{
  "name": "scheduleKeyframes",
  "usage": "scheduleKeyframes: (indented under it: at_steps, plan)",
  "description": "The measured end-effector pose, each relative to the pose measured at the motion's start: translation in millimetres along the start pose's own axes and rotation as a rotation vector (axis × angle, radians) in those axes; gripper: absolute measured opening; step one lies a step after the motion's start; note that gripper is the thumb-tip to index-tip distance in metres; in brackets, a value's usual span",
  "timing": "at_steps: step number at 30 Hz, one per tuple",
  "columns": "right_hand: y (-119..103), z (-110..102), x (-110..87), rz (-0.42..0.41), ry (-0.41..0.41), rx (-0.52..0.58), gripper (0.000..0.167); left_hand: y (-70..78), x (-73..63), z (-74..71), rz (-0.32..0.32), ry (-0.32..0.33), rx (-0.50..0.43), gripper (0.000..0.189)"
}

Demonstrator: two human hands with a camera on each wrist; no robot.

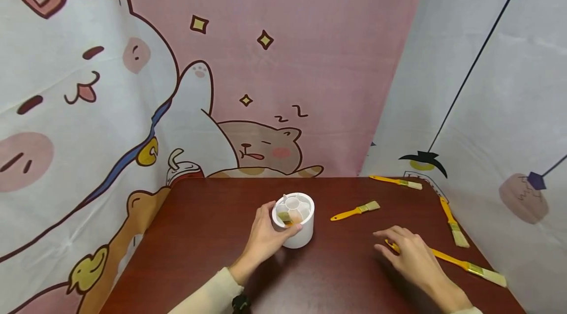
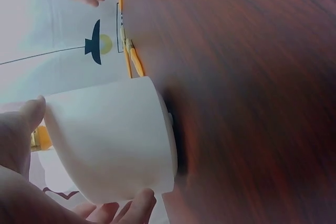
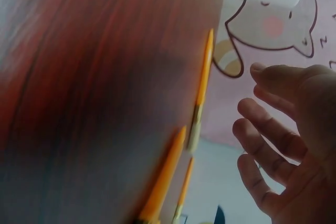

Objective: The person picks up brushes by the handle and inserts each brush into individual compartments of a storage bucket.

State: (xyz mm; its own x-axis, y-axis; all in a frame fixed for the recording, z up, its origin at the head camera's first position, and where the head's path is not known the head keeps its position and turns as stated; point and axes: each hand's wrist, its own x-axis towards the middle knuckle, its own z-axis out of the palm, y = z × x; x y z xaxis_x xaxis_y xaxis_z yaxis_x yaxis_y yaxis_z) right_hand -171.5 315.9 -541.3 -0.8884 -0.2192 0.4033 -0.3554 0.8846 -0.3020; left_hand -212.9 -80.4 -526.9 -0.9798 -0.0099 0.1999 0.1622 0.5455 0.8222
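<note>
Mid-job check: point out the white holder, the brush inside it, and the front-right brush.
White holder [image 1: 304, 236]: head view, on its outer wall.
Inside brush [image 1: 284, 217]: head view, on its upturned bristles.
Front-right brush [image 1: 462, 264]: head view, on its yellow handle near the metal band.

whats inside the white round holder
A brush, bristle end up, shows in one compartment of the white round holder; its lower end is hidden by the walls.

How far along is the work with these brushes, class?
Done, it seems: one brush sits in the white cup. In hand: the left grip holds that cup; the right grip hovers open above the nearest brush. Apparently left: that brush and three other brushes, lying on the table.
</note>
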Motion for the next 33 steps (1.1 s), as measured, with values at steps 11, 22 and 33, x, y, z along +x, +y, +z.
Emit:
scheduleKeyframes:
  at_steps: [11,22,33]
  plan:
    - [29,-5,-8.0,0.126,-0.114,-0.034,0.027,-9.1,3.3,-6.6,-0.004,-0.050,-0.035,0.102]
    - [61,-21,-11.2,0.263,-0.257,-0.023,0.028,-12.2,7.3,-18.7,-0.028,-0.177,-0.102,0.102]
    - [78,-28,-13.0,0.388,-0.441,-0.031,0.025,-46.1,23.7,-19.0,0.049,-0.311,-0.235,0.110]
